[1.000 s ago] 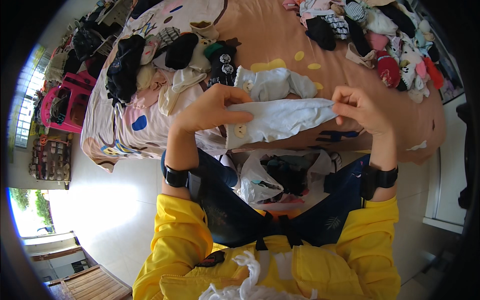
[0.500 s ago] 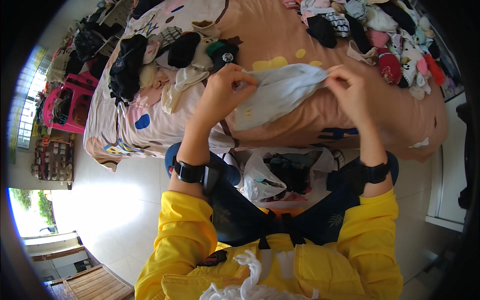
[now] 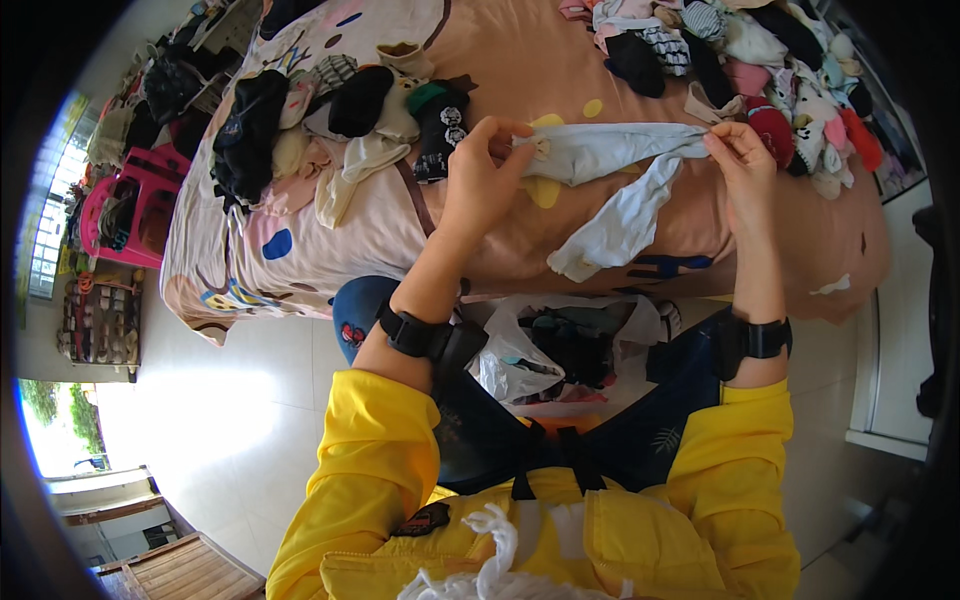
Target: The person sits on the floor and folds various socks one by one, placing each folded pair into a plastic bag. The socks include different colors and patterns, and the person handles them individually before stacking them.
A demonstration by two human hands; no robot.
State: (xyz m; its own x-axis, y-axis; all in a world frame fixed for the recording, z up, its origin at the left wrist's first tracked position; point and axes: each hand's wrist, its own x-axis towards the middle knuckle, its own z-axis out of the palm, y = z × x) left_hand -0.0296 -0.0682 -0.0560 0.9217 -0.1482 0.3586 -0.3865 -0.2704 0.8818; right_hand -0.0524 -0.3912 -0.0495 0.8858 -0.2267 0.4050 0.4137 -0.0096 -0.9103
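One pale sock [image 3: 612, 152] spans the grip, its cuff pinched in the person's left hand [image 3: 487, 170], its toe end in the right hand [image 3: 745, 162]. A second sock [image 3: 622, 222] (whether also gripped, one cannot tell) slants below that grip, over the bedspread [image 3: 520, 60].

Home: sheet-covered bed [image 3: 530, 60], heaped clothes [image 3: 750, 77], tiled floor [image 3: 255, 470].

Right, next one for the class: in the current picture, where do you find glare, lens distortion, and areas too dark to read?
Head view: white glare on the floor beside a blown-out bright opening; head view: the bed bows at its edges inside a black rim; head view: lower right corner too dim to make out, while the pale sock stays fairly readable.
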